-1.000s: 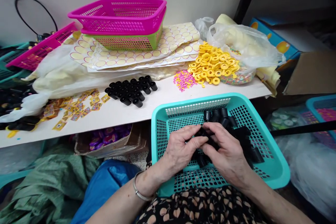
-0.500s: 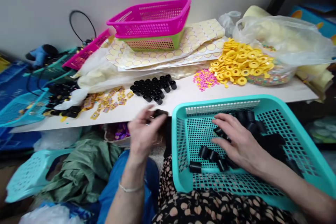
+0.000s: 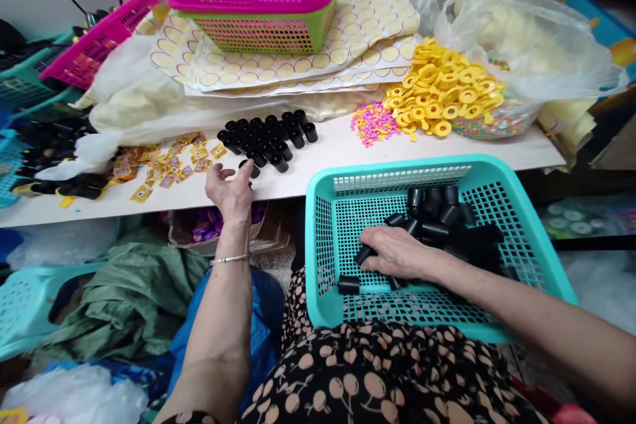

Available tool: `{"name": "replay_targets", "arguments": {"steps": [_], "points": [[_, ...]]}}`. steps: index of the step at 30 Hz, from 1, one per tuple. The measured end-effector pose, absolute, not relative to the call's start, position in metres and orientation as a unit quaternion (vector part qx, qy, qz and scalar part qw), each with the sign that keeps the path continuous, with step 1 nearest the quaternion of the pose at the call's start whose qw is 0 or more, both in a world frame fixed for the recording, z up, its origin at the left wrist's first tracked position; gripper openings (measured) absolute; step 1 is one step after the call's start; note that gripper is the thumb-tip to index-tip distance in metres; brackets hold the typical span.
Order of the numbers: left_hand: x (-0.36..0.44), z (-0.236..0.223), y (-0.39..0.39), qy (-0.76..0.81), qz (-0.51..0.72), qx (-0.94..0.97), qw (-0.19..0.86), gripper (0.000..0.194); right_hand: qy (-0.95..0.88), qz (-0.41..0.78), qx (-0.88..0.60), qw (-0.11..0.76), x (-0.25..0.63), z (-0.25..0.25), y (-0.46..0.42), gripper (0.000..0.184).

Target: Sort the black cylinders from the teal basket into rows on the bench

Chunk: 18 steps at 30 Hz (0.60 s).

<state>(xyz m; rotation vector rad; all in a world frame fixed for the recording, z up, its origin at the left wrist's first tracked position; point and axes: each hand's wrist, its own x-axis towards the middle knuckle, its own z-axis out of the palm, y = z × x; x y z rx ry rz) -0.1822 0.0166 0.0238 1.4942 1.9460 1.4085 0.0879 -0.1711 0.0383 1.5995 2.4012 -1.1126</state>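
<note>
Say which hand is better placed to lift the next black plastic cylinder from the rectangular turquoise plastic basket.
Probably the right hand: it is inside the basket, among cylinders. The left hand is outside, at the long white table.

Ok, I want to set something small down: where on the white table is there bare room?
There is bare table between the black tubes and the pink bits, and a strip in front of the yellow rings. Crowded: the left end, with small packets and black pieces, and the back, under paper sheets and bags.
</note>
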Motion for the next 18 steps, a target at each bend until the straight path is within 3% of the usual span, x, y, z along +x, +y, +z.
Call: {"name": "replay_targets", "arguments": {"steps": [3, 5, 8, 11, 15, 18], "points": [[-0.168, 0.037, -0.010, 0.627, 0.611, 0.450, 0.177, 0.039, 0.766, -0.368, 0.527, -0.018, 0.101, 0.034, -0.170, 0.016], [-0.154, 0.054, -0.035, 0.596, 0.621, 0.424, 0.281, 0.040, 0.767, -0.338, 0.543, -0.058, 0.108, 0.034, -0.173, 0.016], [-0.131, 0.083, -0.073, 0.564, 0.521, 0.382, 0.515, 0.050, 0.803, -0.295, 0.511, -0.086, 0.103, 0.041, -0.181, 0.011], [-0.111, 0.100, -0.098, 0.491, 0.397, 0.335, 0.700, 0.050, 0.845, -0.322, 0.424, -0.046, 0.077, 0.045, -0.186, 0.014], [-0.095, 0.097, -0.108, 0.413, 0.302, 0.290, 0.809, 0.029, 0.846, -0.367, 0.386, 0.023, 0.048, 0.037, -0.183, 0.007], [-0.093, 0.090, -0.109, 0.394, 0.283, 0.269, 0.832, 0.015, 0.820, -0.409, 0.399, -0.039, 0.057, 0.034, -0.182, 0.014]]}}
